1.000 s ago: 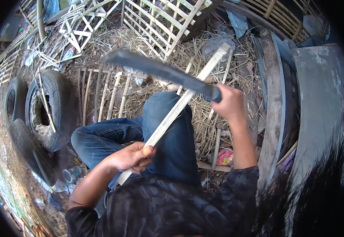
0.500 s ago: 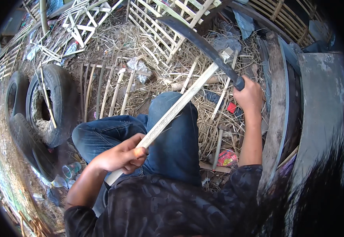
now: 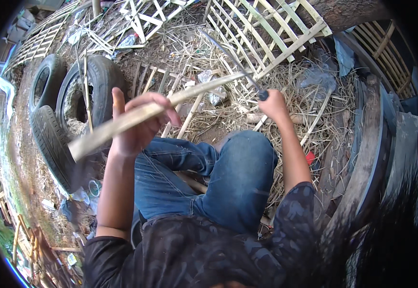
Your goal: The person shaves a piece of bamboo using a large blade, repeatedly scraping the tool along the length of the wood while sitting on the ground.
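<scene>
A long pale bamboo strip (image 3: pixel 108 128) slants up from the left across my view, its wide near end close to the tyres. My left hand (image 3: pixel 139 127) holds it loosely across the palm; the thumb stands off to one side and the fingers curl around the strip. My right hand (image 3: pixel 275 106) is closed on the dark handle of a machete (image 3: pixel 238 64). The long blade points away and to the left, seen nearly edge-on. Near the handle, the strip's far end meets or overlaps the blade; whether they touch I cannot tell. My jeans-clad knees are bent below both hands.
Old tyres (image 3: pixel 101 81) lie at the left. A bamboo lattice panel (image 3: pixel 276 36) rests at the far side, above scattered straw and shavings (image 3: pixel 286 79). Weathered planks (image 3: pixel 362 177) run along the right. Thin sticks stand in a row beyond my knees.
The bamboo strip has risen and swung left, flatter across the view, and my left grip has loosened. My right hand and the machete have shifted left, the blade turning edge-on. The whole view has shifted too.
</scene>
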A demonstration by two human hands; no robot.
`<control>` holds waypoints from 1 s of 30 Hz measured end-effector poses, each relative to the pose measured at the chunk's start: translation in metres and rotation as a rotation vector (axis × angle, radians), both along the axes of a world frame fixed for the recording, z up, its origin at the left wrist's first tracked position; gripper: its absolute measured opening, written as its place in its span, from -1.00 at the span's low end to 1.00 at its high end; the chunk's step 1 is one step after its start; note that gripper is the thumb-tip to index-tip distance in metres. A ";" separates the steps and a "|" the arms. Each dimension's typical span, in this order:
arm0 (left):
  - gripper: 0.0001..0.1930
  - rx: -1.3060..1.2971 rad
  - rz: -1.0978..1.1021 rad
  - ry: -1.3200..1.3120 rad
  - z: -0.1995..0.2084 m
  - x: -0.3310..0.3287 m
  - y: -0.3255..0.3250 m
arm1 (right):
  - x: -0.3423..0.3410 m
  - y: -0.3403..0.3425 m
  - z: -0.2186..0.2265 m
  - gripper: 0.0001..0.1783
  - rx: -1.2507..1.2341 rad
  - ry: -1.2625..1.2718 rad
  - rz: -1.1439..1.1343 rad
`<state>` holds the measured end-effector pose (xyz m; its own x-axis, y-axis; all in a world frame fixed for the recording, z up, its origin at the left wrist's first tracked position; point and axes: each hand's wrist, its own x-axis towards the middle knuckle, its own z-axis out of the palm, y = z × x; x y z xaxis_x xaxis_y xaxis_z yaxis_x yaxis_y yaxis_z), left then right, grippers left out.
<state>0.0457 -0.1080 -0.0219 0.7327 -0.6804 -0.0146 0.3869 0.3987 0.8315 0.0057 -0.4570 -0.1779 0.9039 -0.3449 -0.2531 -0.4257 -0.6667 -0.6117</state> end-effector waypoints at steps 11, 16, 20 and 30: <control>-0.39 0.759 0.302 -0.823 -0.071 0.081 -0.048 | 0.093 0.060 -0.161 -0.71 0.320 0.181 0.183; -0.55 0.228 0.515 -0.614 -0.100 0.096 -0.089 | 0.101 0.054 -0.169 -0.72 0.291 0.266 0.191; -0.46 0.125 0.469 -0.469 -0.104 0.100 -0.105 | 0.101 0.048 -0.170 -0.77 0.314 0.243 0.245; -0.35 0.186 0.518 -0.537 -0.101 0.107 -0.122 | 0.089 0.052 -0.127 -0.80 0.425 0.081 0.298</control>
